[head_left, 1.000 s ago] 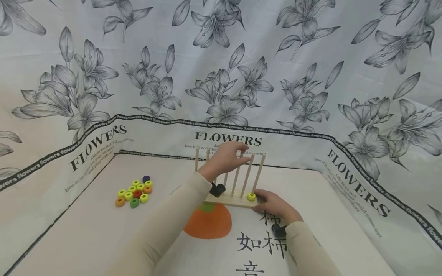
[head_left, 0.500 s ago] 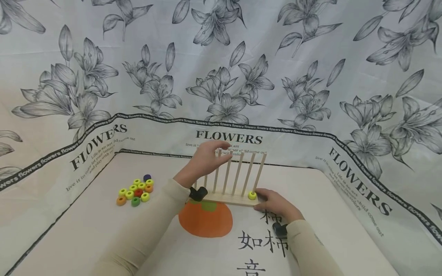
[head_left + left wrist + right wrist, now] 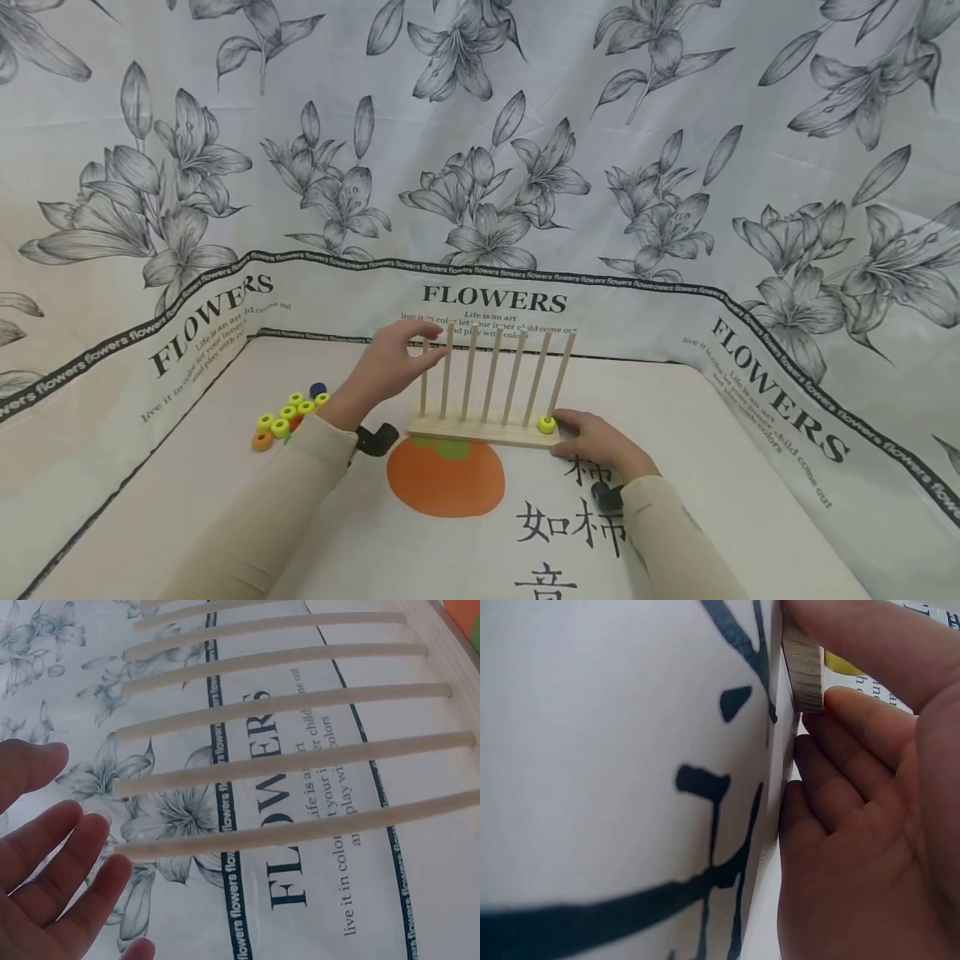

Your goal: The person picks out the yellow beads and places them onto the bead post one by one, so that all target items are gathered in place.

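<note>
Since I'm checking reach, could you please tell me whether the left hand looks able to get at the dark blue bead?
Probably yes: the left hand looks empty and close, and the dark blue bead lies uncovered at the far edge of the bead cluster.

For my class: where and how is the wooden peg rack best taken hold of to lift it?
Probably by both ends of its base, coming in from left and right: it is long and flat, while the pegs look slender. The right hand holds its right end; the left end shows bare.
</note>
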Demonstrator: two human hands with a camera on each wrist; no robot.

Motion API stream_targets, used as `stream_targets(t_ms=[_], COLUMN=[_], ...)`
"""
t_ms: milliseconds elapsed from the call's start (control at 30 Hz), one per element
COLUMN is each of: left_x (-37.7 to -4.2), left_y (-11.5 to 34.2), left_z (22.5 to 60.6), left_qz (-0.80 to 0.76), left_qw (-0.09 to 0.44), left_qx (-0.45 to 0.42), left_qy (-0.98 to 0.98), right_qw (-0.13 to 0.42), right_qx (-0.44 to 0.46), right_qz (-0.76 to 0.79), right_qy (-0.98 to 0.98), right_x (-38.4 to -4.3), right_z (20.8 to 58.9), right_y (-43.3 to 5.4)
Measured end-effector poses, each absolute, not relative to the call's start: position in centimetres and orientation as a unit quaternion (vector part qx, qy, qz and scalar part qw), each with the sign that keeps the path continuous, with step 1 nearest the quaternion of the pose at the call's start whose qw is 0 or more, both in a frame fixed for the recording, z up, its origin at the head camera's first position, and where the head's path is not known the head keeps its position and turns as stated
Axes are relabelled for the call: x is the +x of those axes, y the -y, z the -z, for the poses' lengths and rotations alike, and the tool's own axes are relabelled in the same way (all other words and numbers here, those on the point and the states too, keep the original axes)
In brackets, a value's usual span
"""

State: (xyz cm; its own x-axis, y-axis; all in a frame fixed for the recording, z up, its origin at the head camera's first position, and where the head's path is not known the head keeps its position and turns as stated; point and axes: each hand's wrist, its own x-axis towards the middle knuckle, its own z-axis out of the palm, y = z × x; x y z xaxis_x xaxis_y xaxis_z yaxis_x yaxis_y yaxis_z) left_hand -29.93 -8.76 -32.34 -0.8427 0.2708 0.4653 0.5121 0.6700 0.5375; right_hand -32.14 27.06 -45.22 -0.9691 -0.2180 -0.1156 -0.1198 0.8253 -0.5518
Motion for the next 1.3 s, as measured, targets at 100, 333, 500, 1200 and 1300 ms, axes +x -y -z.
stream_targets(t_ms=[100, 333, 500, 1200, 1300], left_x=[-29.8, -29.4, -29.2, -28.8, -28.7], left_y=[9.7, 11.6, 12.9, 17.7, 18.1], left_z=[32.7, 33.3, 34.0, 37.0, 37.5], left_qz=[0.342, 0.333, 0.323, 0.3, 0.294], left_qw=[0.173, 0.18, 0.177, 0.13, 0.121], left_qx=[-0.213, -0.206, -0.183, -0.128, -0.124], left_qy=[0.899, 0.902, 0.911, 0.936, 0.94], right_qw=[0.088, 0.087, 0.086, 0.083, 0.085], right_qx=[-0.088, -0.09, -0.092, -0.094, -0.091], right_qz=[0.279, 0.277, 0.278, 0.273, 0.278], right_qy=[-0.952, -0.953, -0.952, -0.954, -0.953], right_x=[-32.0, -32.0, -32.1, -32.3, -32.3], right_z=[45.2, 45.2, 45.2, 45.5, 45.5], right_y=[-27.0, -26.9, -26.9, -27.2, -27.2])
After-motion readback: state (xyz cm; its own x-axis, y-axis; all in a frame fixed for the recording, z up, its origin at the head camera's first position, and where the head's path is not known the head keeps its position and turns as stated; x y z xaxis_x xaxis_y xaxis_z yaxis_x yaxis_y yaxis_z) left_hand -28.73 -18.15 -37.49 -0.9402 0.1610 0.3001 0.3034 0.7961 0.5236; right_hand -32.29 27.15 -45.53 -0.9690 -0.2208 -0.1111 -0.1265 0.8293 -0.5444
